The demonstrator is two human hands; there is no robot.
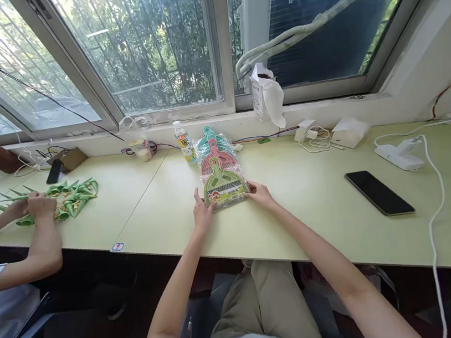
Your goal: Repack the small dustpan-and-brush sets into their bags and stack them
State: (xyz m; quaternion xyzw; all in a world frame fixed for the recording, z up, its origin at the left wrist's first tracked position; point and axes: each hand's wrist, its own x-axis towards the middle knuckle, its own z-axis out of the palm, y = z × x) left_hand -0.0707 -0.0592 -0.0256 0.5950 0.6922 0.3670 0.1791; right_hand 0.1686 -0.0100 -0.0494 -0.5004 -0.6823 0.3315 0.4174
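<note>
From where I stand, the person's left hand (203,212) and right hand (260,194) are set apart from each other, one clamped on each side of a green dustpan set (222,180), thumbs at its front corners. That set rests on the pale worktop (302,180), straight in front of the person, its handle pointing towards the window (157,44); it is wrapped in clear plastic, with a dark-bristled brush and a printed label showing. Just behind, overlapping it in a row, come a pink dustpan set (226,160) and several teal dustpan sets (204,147). A bottle (184,143) with a white cap stands beside the row on its left, and farther left is a cup (142,150) in a clear bag. Over on the right, a black phone (379,192) lies face up (its screen is dark), near a white power strip (399,156) whose cable (436,206) runs over the worktop's edge. A white adapter (303,131) with a loose cord sits nearer the wall, and a torn white packet (267,95) is propped by the sill. At the far left, a co-worker's hands (32,207) are together over a cluster of green cones (80,195).
</note>
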